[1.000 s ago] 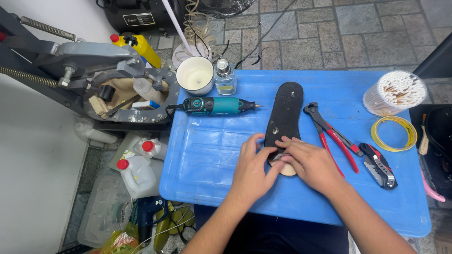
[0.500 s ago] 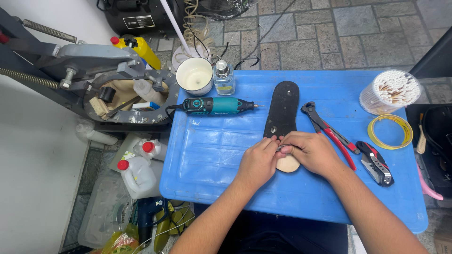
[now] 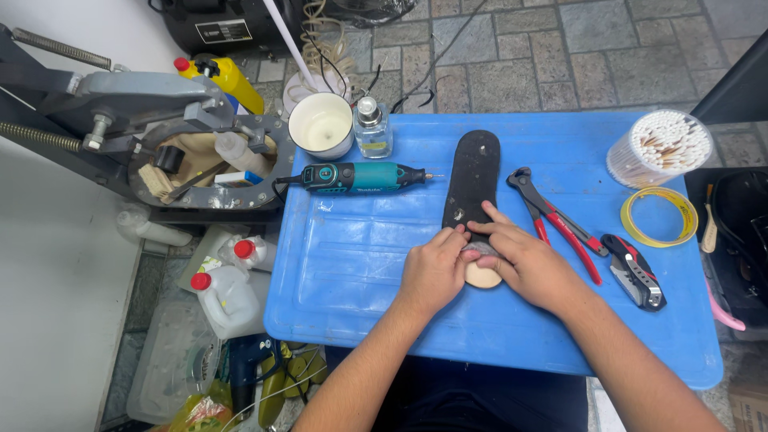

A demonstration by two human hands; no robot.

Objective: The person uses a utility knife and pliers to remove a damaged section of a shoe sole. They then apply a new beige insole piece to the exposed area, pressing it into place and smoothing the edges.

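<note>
A long black shoe sole (image 3: 473,176) lies lengthwise on the blue plastic table (image 3: 352,256). At its near end sits a round tan piece (image 3: 483,276). My left hand (image 3: 432,268) presses fingertips on the sole's near end from the left. My right hand (image 3: 524,260) lies over the same end from the right, fingers flat on the sole and the tan piece. Both hands touch each other above the tan piece, which they partly hide.
A teal rotary tool (image 3: 360,177) lies left of the sole, red-handled pincers (image 3: 556,220) and a folding knife (image 3: 636,270) right. Behind are a white cup (image 3: 321,126), small glass bottle (image 3: 373,128), cotton swab tub (image 3: 661,147), tape roll (image 3: 658,216). A grey machine (image 3: 152,136) stands left.
Both hands have stayed on the sole's near end, shifting slightly; the tan piece now shows more below my fingers. The view has moved a little.
</note>
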